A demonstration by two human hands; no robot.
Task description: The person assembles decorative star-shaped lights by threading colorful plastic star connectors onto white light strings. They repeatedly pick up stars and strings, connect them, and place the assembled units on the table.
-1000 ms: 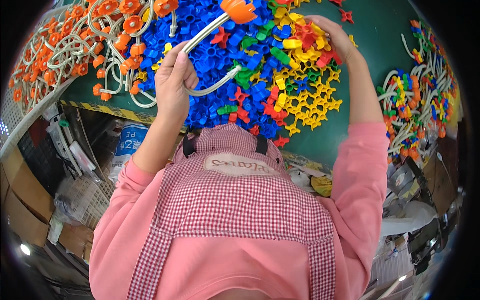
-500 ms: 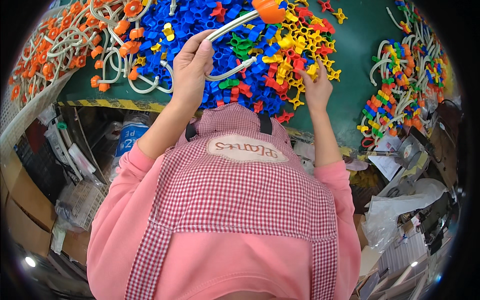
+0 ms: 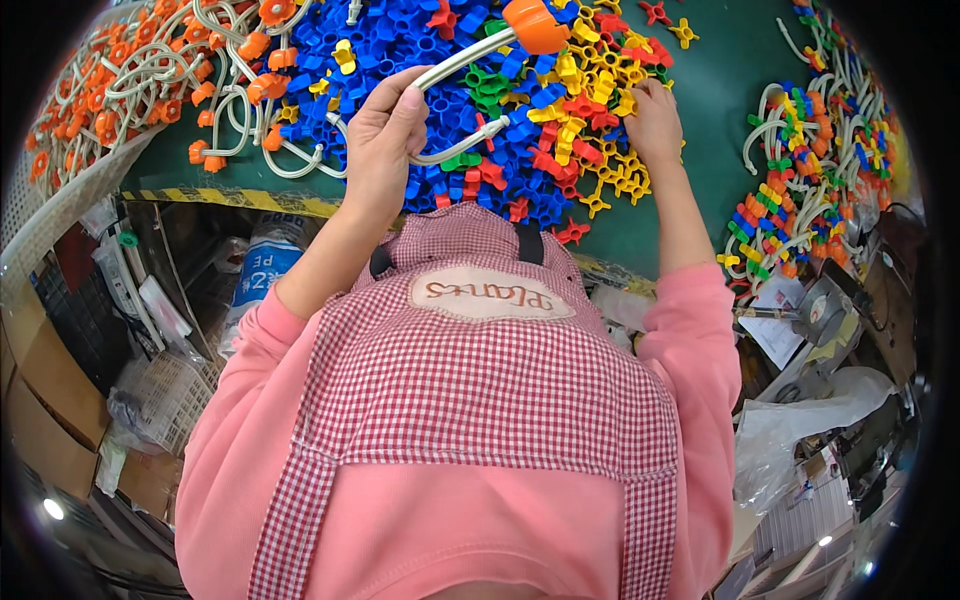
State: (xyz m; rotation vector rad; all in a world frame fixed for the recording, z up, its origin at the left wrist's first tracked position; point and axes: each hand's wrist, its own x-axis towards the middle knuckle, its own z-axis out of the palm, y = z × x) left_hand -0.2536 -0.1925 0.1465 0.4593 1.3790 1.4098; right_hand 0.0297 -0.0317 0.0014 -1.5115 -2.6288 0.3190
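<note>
My left hand (image 3: 382, 140) is closed around a pale, thick cord (image 3: 465, 60), bent into a loop. An orange, ribbed, cap-like plastic piece (image 3: 537, 27) sits at the cord's upper end; the other end, with a tapered tip, points right over the pile. At the right side of the loose pieces is my right hand (image 3: 657, 128), its fingers curled down among yellow star-shaped plastic pieces (image 3: 625, 165). Whatever lies between those fingertips is hidden. Blue plastic pieces (image 3: 440, 100) fill the middle of the heap, with red pieces (image 3: 490, 172) and green pieces (image 3: 487, 88) mixed in.
Pale cords with orange pieces (image 3: 110, 85) are heaped at the far left. To the right lie cords strung with coloured pieces (image 3: 790, 200). The green table (image 3: 720, 90) has a yellow-and-black taped front edge (image 3: 230, 203). Below it at left is a plastic crate (image 3: 170, 410).
My right hand has moved up and to the right over the yellow pieces, and its fingers have curled in. My left hand keeps hold of the cord in nearly the same place.
</note>
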